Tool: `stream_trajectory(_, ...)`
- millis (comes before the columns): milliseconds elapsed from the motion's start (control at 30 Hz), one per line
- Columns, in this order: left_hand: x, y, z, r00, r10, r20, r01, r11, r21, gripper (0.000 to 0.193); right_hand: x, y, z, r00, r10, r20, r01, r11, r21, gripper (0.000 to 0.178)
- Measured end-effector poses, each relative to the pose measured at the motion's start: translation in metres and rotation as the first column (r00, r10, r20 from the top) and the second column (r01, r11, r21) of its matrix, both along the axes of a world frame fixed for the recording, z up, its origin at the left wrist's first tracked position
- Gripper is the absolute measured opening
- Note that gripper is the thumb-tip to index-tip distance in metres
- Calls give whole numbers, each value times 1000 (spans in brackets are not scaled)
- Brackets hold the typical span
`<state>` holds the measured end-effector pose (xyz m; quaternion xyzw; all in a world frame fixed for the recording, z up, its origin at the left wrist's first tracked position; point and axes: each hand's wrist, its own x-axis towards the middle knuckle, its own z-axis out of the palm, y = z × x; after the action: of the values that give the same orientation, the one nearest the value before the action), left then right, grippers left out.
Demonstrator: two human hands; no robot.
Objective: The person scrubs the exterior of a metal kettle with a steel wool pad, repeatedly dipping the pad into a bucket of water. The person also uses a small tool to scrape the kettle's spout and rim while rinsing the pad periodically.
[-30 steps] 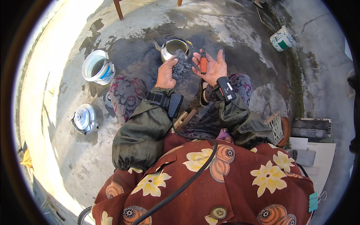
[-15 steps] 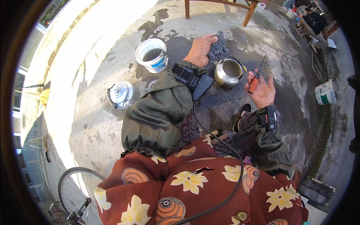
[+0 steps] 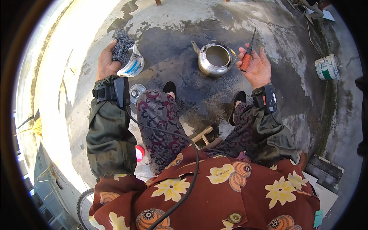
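Note:
My left hand [image 3: 106, 63] grips a dark grey, curly scouring pad [image 3: 123, 45] at the rim of the white bucket [image 3: 134, 66]. The pad and hand hide most of the bucket's mouth. A metal kettle [image 3: 211, 69] stands upright without a lid on the wet concrete between my hands, its spout toward the left. Palm up to the right of the kettle, my right hand [image 3: 260, 72] holds a screwdriver [image 3: 245, 62] with an orange-red handle between thumb and fingers, its blade pointing up and away. A round metal lid [image 3: 137, 92] lies below the bucket.
My shoes and knees frame the wet floor. A small wooden stool [image 3: 203, 134] shows between my legs, and a red-and-white round thing [image 3: 140, 153] sits by my left leg. Another bucket [image 3: 327, 68] stands far right. A bicycle wheel [image 3: 85, 203] and a yellow broom [image 3: 36, 127] are at left.
My left hand has carried the scouring pad leftward from beside the kettle to the bucket. My right hand still holds the screwdriver. The view has shifted, and the lidded kettle at left no longer shows.

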<state>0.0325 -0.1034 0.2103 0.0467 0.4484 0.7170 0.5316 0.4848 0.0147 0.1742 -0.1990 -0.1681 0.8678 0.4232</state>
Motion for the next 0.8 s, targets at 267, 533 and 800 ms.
stream_trajectory(267,93,72,0,971,-75,-226,86,995,41,36,36,19,-2,988,-136,75,138,990,-29,41)
stream_trajectory(533,-103,41,-79,947,-27,-320,-93,931,-354,25,55,15,6,983,-141,118,148,988,-54,43)
stream_trajectory(800,-224,47,-229,783,-474,-404,127,757,-642,50,48,15,-14,879,-121,462,176,981,-79,44)
